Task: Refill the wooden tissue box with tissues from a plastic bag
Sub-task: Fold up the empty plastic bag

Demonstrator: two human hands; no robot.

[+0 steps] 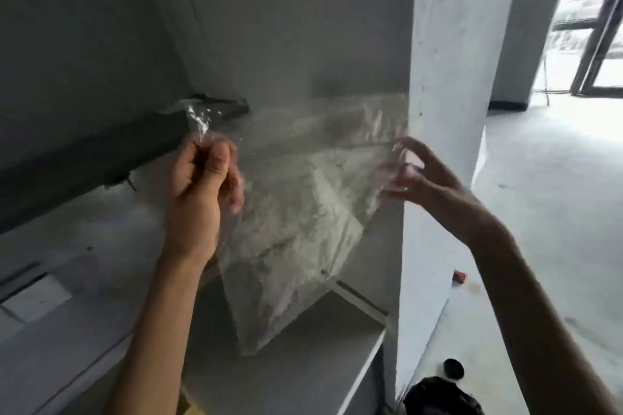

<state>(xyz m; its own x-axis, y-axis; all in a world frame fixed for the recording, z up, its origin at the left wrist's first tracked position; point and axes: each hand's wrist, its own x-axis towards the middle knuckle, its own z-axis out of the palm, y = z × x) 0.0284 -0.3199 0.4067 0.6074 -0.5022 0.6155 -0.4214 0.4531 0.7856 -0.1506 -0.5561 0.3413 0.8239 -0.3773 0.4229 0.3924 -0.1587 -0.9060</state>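
A clear plastic bag [296, 222] hangs in the air in front of me, stretched between both hands, and looks empty. My left hand [199, 192] grips the bag's bunched upper left corner in a fist. My right hand [421, 175] pinches the bag's upper right edge with its fingertips, partly behind the film. The wooden tissue box and the tissues are not in view.
A grey counter [84, 246] runs below on the left. A white ledge [323, 340] lies under the bag. A white pillar [448, 77] stands to the right. Dark round objects [453, 368] lie on the concrete floor, and a small red item [459, 276] lies farther off.
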